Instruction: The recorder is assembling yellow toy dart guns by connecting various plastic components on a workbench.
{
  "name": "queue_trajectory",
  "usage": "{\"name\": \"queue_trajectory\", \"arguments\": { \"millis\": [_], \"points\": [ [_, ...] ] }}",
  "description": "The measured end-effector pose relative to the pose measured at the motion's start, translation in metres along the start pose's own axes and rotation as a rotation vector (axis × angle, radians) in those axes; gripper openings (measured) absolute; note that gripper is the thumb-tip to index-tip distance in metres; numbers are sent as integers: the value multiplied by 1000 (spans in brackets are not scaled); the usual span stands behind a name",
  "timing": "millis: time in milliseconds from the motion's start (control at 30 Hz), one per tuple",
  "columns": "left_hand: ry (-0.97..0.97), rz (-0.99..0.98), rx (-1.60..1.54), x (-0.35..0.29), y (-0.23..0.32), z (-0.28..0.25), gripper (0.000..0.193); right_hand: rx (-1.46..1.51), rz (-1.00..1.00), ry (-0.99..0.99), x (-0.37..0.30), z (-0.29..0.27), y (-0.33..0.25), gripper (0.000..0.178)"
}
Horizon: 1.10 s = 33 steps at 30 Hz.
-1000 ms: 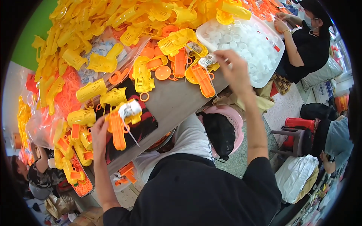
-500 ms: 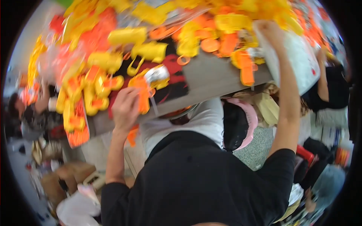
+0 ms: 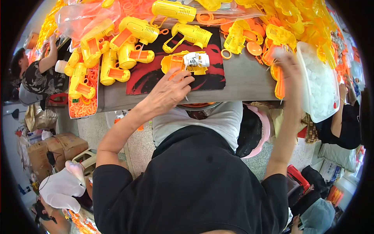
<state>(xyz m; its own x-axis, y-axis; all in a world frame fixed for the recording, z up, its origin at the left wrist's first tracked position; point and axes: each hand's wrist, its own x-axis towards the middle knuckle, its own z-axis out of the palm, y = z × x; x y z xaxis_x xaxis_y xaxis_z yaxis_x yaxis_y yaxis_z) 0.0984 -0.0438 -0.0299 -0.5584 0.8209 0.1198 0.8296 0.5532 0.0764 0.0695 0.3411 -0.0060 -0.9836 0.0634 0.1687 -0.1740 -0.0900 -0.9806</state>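
Note:
A yellow toy-gun half shell (image 3: pixel 201 71) lies on the black and red mat (image 3: pixel 212 81), with a white cylindrical unit (image 3: pixel 196 60) and thin wires seated in it. My left hand (image 3: pixel 170 89) rests at its orange grip, fingers bent round it and covering its lower part. Smeared by motion, my right hand (image 3: pixel 289 64) is over the right part of the table, beside a white bin (image 3: pixel 306 74) of translucent white pieces. Whether it holds anything is unclear. Just left of it lies another yellow and orange toy-gun part (image 3: pixel 279 80).
Several assembled yellow toy guns (image 3: pixel 126 54) crowd the left side. A box (image 3: pixel 83 113) of small orange parts stands at the left edge. Yellow shells (image 3: pixel 298 15) pile up at the far right, near an orange ring (image 3: pixel 226 54). Other people sit at both sides.
My right hand has come away from the bin of white pieces, toward the left. My left hand stays at the toy gun's grip. The whole view has shifted and is sharper.

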Motion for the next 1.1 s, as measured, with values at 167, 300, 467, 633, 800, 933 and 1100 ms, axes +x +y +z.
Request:
{"name": "queue_trajectory", "arguments": {
  "millis": [167,300,467,633,800,933,1100],
  "points": [
    [158,19,-295,5,-15,-2,13,611,445,-210,-47,108,56,43],
    [433,-198,-606,24,-8,5,18,903,615,-189,-48,129,63,45],
    [617,-283,-615,41,-3,-1,17,836,616,-188,-48,128,61,46],
    [649,-222,-599,49,-1,6,14,903,597,-191,-54,130,64,47],
    [640,-213,-624,51,1,3,13,892,623,-184,-57,132,59,42],
    [599,-210,-566,51,2,0,14,850,663,-158,-59,130,57,37],
    [628,-183,-575,56,2,8,13,818,722,-143,-60,131,57,37]
  ]
}}
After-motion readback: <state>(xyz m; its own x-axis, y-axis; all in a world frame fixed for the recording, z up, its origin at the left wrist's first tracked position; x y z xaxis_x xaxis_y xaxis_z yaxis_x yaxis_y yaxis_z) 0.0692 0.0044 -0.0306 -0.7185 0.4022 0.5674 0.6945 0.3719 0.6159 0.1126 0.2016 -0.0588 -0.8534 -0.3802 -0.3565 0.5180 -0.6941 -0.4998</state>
